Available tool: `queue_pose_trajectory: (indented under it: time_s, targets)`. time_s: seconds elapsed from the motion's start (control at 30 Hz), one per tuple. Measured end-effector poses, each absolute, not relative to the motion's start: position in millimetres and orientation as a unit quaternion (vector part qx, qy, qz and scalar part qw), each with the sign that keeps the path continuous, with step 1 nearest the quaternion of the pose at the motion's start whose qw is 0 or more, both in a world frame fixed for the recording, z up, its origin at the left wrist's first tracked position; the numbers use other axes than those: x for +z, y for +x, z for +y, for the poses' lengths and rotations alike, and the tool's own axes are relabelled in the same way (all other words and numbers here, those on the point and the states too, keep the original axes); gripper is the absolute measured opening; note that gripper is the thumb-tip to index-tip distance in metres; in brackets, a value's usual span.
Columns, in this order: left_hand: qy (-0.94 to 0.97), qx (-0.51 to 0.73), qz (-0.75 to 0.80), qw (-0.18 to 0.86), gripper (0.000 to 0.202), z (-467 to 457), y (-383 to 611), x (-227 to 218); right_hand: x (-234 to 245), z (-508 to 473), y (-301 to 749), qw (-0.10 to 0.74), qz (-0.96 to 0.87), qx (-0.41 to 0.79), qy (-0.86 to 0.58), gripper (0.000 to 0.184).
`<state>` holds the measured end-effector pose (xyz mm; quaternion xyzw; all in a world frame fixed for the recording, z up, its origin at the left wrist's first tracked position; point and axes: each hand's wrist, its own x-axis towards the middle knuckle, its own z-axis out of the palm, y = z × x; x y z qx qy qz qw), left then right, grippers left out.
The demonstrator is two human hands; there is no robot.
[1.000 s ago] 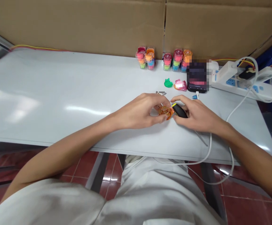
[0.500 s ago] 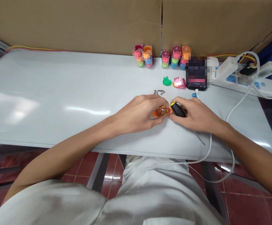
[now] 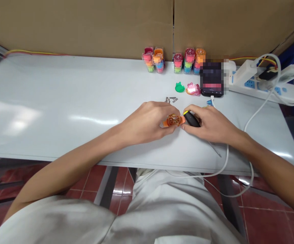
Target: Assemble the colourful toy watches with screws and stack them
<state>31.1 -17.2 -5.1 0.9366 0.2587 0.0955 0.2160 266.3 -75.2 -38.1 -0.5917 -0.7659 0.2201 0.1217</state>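
Left hand [image 3: 147, 123] curled, pinching orange toy watch [image 3: 173, 120] — right hand [image 3: 212, 123] closed on black screwdriver handle [image 3: 191, 119], just beside watch.

Two slim bare forearms [image 3: 70, 159], ending in a bare left hand [image 3: 144, 123] at left and a bare right hand [image 3: 211, 125] at right. Along the near edge, loose off-white cloth of a shirt [image 3: 52, 220], faintly smudged with grey, in soft folds. Near centre, a creased pale garment [image 3: 167, 203], possibly trousers.
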Motion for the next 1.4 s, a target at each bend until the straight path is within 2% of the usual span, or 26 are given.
queue_pose_trajectory:
  time_s: [0.77, 1.03, 1.4]
  targets:
    - [0.939, 0.077, 0.253, 0.219, 0.02, -16, 31, -11, -37, -75, 266, 0.123, -0.762, 0.23, -0.592, 0.032]
    - [0.957, -0.016, 0.177, 0.231, 0.034, -12, 14, 5, -35, -75, 265, 0.128, -0.758, 0.233, -0.595, 0.027]
    - [0.981, -0.051, 0.163, 0.094, 0.038, -18, 18, 0, -35, -73, 268, 0.169, -0.735, 0.317, -0.575, 0.025]
